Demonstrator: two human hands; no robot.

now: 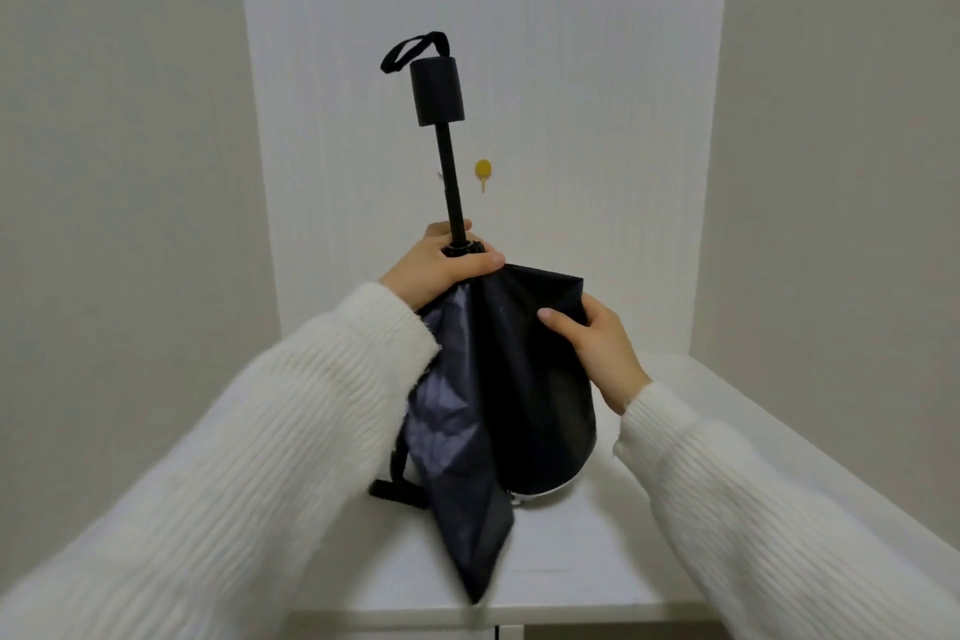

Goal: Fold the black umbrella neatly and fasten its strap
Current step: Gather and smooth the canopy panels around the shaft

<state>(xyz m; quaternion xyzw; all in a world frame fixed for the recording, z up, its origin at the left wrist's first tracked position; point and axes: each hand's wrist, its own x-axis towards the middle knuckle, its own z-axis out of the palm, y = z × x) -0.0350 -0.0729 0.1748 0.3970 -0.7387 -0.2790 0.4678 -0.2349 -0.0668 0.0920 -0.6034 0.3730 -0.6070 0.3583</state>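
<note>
While the umbrella [498,379] stands handle-up on the white desk [597,551], canopy loose and unpleated, one flap hangs past the near desk edge. Fastening strap [395,486] lies low at left, partly hidden. Right hand [597,343] pinches a fold of fabric, thumb on top. Left hand [441,265] grips the gathered ribs around the shaft [452,187]. Handle [436,91] and wrist loop [413,48] uppermost. Risks, judged: uneven pleats bunching if twisted now; shaft not collapsed, so the bundle may tip; strap getting buried under cloth.
</note>
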